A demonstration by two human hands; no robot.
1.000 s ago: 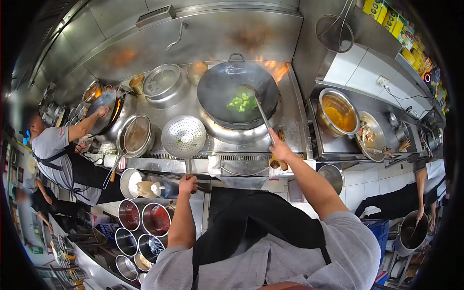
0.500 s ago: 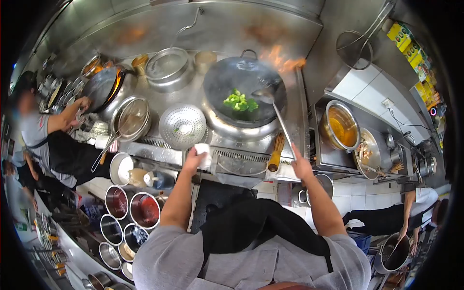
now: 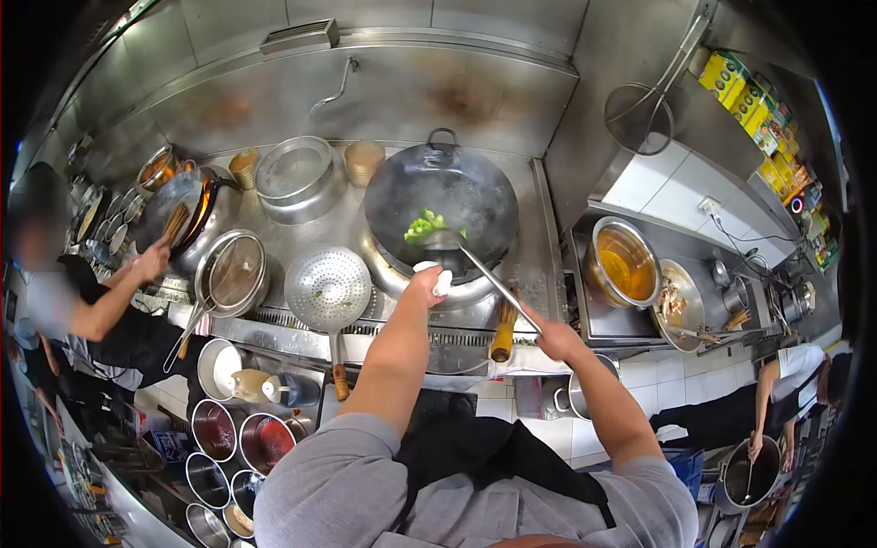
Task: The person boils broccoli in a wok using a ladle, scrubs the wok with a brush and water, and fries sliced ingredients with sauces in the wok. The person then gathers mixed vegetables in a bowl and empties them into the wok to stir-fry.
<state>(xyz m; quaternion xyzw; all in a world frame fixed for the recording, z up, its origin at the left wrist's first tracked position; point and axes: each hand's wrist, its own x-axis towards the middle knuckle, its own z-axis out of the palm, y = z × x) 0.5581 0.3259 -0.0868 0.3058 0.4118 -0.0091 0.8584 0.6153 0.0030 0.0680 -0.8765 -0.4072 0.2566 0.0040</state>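
Note:
A dark wok [image 3: 484, 196] stands on the burner in front of me, with chopped green vegetables [image 3: 425, 222] in it. My left hand [image 3: 422, 289] is closed around a folded white cloth [image 3: 442, 282] at the wok's near rim. My right hand [image 3: 555, 340] grips the long handle of a metal ladle [image 3: 494, 281]. The ladle's bowl lies against the vegetables inside the wok. Left of my left hand rests a perforated strainer [image 3: 327, 285] with a wooden-ended handle. Between my arms is a bamboo brush [image 3: 502, 340] on the stove's front edge.
A lidded pot [image 3: 294, 178] sits behind the strainer. To the right are a bowl of yellow liquid [image 3: 627, 260] and a pan of food [image 3: 681, 306]. Several sauce containers [image 3: 267, 442] stand low at left. One person [image 3: 100, 315] works at left, another [image 3: 776, 393] at right.
My left hand has moved with the cloth from the stove's front to the wok's rim. The ladle has come down to the vegetables. Flames behind the wok are gone. The view has shifted.

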